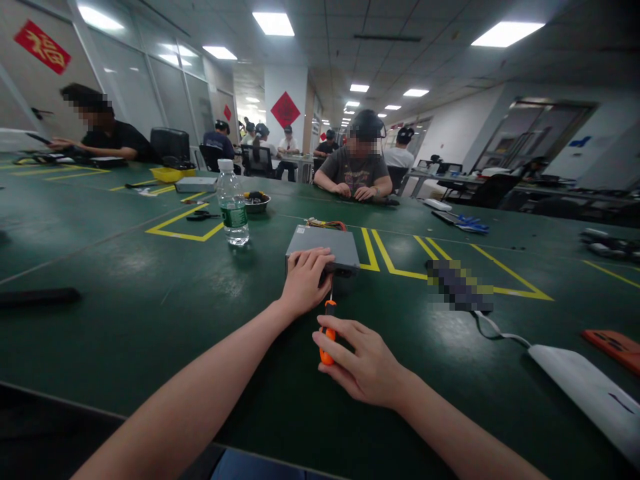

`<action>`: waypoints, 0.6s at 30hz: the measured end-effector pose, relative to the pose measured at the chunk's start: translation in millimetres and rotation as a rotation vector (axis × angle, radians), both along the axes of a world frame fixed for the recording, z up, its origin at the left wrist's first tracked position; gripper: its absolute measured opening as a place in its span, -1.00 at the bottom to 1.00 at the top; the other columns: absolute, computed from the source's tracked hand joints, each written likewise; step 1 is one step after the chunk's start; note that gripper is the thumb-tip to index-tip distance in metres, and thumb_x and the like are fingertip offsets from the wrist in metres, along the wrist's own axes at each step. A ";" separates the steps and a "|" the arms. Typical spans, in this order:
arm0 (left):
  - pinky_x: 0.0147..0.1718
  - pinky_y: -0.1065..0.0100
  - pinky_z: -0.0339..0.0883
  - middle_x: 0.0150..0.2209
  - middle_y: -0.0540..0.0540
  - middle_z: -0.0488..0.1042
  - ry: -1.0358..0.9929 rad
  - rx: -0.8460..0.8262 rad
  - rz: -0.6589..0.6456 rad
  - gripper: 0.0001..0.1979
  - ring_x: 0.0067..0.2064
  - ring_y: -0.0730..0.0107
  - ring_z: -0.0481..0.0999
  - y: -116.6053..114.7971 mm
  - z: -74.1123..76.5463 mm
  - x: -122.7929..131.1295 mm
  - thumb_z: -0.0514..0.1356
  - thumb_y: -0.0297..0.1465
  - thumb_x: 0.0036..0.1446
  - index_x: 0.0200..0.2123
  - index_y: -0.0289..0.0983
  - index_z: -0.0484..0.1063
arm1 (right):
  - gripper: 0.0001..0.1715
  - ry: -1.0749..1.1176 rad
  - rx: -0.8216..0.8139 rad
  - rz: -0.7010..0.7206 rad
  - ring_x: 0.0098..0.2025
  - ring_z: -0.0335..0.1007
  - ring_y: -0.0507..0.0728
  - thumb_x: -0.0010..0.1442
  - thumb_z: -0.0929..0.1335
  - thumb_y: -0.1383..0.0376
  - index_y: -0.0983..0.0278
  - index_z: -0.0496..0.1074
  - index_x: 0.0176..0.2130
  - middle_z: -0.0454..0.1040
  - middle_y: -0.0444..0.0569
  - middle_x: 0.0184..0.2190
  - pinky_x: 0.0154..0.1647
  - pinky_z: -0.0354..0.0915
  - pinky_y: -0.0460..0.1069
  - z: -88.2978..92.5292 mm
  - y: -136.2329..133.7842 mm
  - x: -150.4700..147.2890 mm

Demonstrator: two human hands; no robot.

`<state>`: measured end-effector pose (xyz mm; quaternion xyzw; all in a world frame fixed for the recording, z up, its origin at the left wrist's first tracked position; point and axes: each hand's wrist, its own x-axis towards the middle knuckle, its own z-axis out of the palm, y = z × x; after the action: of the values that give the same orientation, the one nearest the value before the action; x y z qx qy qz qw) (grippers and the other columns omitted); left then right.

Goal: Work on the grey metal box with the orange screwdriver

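Observation:
A grey metal box with a bundle of coloured wires at its far side rests on the green table. My left hand lies over the box's near left corner, its fingers spread on the top and the thumb at the near edge. An orange and black screwdriver is held in the fingers of my right hand. Its shaft points away from me, and the tip reaches the near face of the box, where the exact contact cannot be made out.
A water bottle stands left of the box, with a metal bowl behind it. At the right lie a blurred dark device, a white cabled case and an orange phone. Across the table sits a person.

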<state>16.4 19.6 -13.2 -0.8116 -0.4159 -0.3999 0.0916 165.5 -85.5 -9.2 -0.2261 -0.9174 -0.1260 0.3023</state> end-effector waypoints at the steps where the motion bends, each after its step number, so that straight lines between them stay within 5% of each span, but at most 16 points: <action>1: 0.09 0.16 -0.02 0.07 -0.06 0.37 0.000 0.000 0.000 -0.72 0.13 0.27 0.25 -0.1 0.1 0.1 0.09 -0.39 0.14 -0.05 -0.18 0.29 | -0.67 0.003 0.017 0.000 -0.10 0.39 0.18 0.27 0.22 0.22 0.36 0.27 -0.03 0.38 0.23 -0.08 -0.20 0.40 0.05 0.1 0.0 -0.3; 5: 0.09 0.15 -0.01 0.07 -0.06 0.37 0.006 -0.004 0.005 -0.71 0.13 0.27 0.25 -0.2 0.2 0.6 0.10 -0.39 0.13 -0.04 -0.18 0.30 | -0.74 0.099 0.049 0.019 -0.17 0.42 0.15 0.24 0.27 0.23 0.35 0.26 -0.13 0.41 0.23 -0.13 -0.21 0.40 0.03 -4.2 0.8 -0.3; 11: 0.09 0.16 -0.02 0.07 -0.05 0.37 -0.002 -0.005 0.003 -0.72 0.13 0.28 0.25 0.2 0.0 0.6 0.09 -0.40 0.13 -0.05 -0.18 0.30 | -0.58 0.060 -0.033 0.008 -0.02 0.34 0.21 0.27 0.20 0.17 0.40 0.20 0.02 0.33 0.26 -0.04 -0.10 0.39 0.07 -3.1 0.1 1.8; 18: 0.09 0.16 -0.05 0.08 -0.06 0.37 -0.003 -0.010 -0.001 -0.71 0.13 0.27 0.25 -0.6 0.6 0.5 0.10 -0.40 0.12 -0.05 -0.18 0.29 | -0.69 0.075 0.064 -0.012 -0.11 0.39 0.19 0.25 0.24 0.21 0.36 0.26 -0.08 0.35 0.25 -0.11 -0.21 0.41 0.05 -3.9 0.1 1.7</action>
<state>17.0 19.0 -12.6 -0.8117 -0.4176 -0.3991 0.0865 167.2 -85.4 -13.1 -0.2267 -0.8995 -0.1485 0.3428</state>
